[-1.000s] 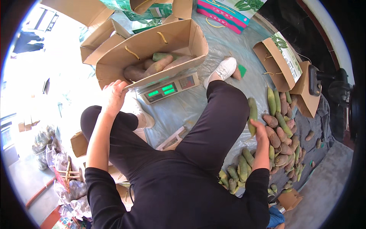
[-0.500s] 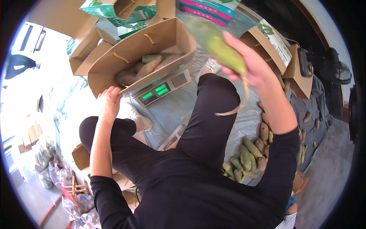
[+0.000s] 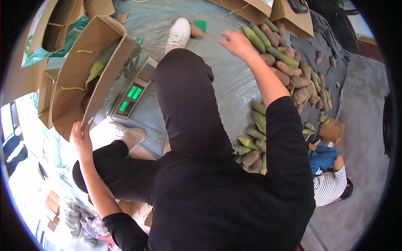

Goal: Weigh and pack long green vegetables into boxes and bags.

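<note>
My left hand [image 3: 81,140] has its fingers closed on the near corner of a tall open cardboard box [image 3: 67,100], with the thumb and fingers on either side of the wall. Inside the box a long green radish [image 3: 101,65] lies with its thin root tail toward me; the contents below are in shadow. Beneath the box is a scale [image 3: 136,90] with lit green displays. My right hand [image 3: 238,44] is held out over the plastic sheet, empty, with its fingers apart. It is nearest to a heap of green radishes [image 3: 254,38] and reddish-brown roots [image 3: 299,81].
More cardboard boxes stand at far left [image 3: 54,31] and far right [image 3: 293,19]. A smaller radish group [image 3: 247,144] lies beside my right thigh. A brown root and a green scrap [image 3: 200,26] lie by my shoe. Another person [image 3: 328,180] sits behind at right.
The green radish has left my right hand and one now lies in the box. My view has turned right, and my right hand is out near the heap. My left hand still holds the box.
</note>
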Tool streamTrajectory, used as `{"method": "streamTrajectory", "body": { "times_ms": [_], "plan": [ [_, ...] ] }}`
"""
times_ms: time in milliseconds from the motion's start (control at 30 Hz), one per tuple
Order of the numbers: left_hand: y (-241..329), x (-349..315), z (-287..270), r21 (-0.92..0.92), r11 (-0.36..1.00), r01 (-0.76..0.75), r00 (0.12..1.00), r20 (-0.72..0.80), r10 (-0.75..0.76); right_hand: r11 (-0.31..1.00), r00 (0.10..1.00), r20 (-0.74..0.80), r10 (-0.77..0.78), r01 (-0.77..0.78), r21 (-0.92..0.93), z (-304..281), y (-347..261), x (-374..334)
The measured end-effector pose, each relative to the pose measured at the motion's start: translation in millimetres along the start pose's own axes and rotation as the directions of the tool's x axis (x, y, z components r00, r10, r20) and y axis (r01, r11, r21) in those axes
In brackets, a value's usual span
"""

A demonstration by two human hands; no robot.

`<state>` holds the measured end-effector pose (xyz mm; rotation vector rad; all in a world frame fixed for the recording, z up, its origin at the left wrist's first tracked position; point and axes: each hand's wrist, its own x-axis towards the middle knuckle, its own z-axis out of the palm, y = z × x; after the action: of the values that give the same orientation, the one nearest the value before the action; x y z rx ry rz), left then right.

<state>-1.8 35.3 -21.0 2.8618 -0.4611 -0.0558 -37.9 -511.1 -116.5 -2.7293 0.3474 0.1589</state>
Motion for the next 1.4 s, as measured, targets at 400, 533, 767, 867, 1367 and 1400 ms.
{"method": "streamTrajectory", "body": {
  "times_ms": [400, 533, 767, 867, 1367, 1400],
  "plan": [
    [-20.7, -3.6, 15.9, -0.128, 0.992, 0.001, 1.0, 0.003, 0.0, 0.647, 0.572, 0.301, 0.763, -0.674, -0.357, 118.0, 186.9, -238.8],
    [-22.6, -1.1, 20.1, -0.164, 0.986, 0.028, 0.999, 0.043, -0.021, 0.584, 0.486, 0.324, 0.812, -0.683, -0.44, 125.9, 183.4, -264.2],
    [-56.1, -8.7, 25.4, -0.093, 0.99, 0.109, 0.994, 0.015, -0.108, 0.645, 0.521, 0.381, 0.764, -0.597, -0.477, 130.2, 182.6, -258.6],
    [-36.8, -0.9, 18.2, -0.013, 0.976, 0.219, 0.972, 0.087, -0.217, 0.643, 0.532, 0.366, 0.764, -0.573, -0.509, 129.5, 179.9, -266.0],
    [1.0, 2.3, 7.1, 0.019, 0.994, 0.106, 0.994, -0.035, -0.106, 0.654, 0.599, 0.335, 0.727, -0.456, -0.603, 126.5, 160.0, -266.5],
    [4.8, 3.9, 4.0, 0.049, 0.993, 0.11, 0.994, 0.002, -0.11, 0.658, 0.609, 0.324, 0.723, -0.467, -0.59, 126.8, 160.4, -266.5]
  ]
}}
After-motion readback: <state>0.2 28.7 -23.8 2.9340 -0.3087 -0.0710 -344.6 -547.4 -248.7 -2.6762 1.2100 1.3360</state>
